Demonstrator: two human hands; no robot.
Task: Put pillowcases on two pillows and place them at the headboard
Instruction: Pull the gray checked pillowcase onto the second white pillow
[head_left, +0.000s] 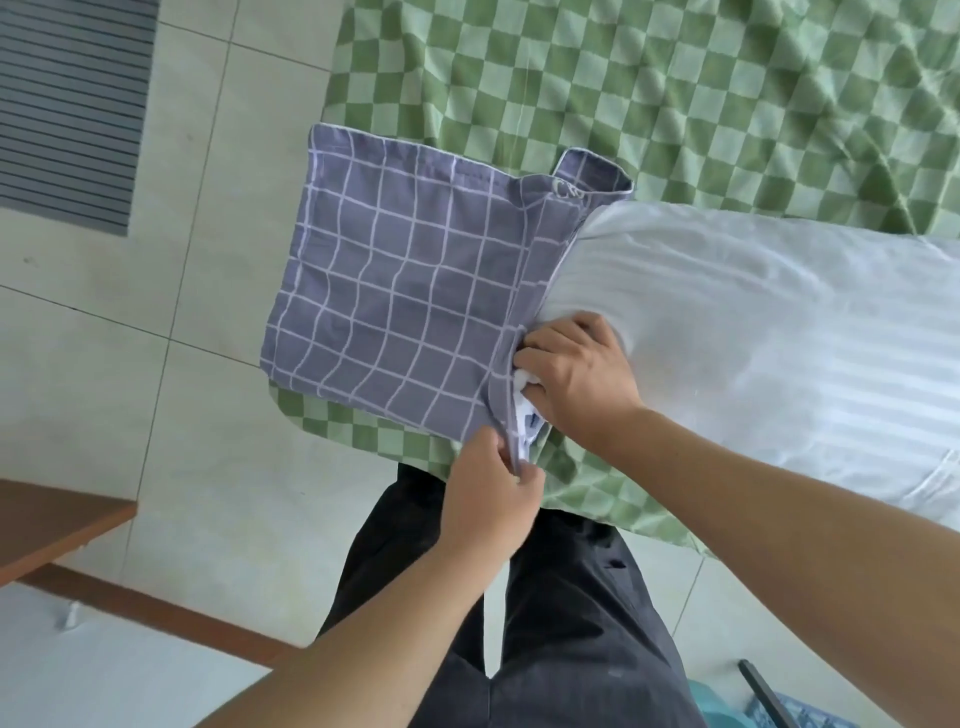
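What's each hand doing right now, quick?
Left hand: pinching the pillowcase opening edge.
Right hand: gripping the white pillow corner at the opening.

Bright, even daylight fills the view, soft and without glare. Shadows are faint: a pale one lies under the white pillow (753, 322) along the green checked bedspread (675, 93). The wide lens bends the floor tile (208, 291) lines at the left edge. Focus is slightly soft throughout, with the near forearms looking smooth and smeared.
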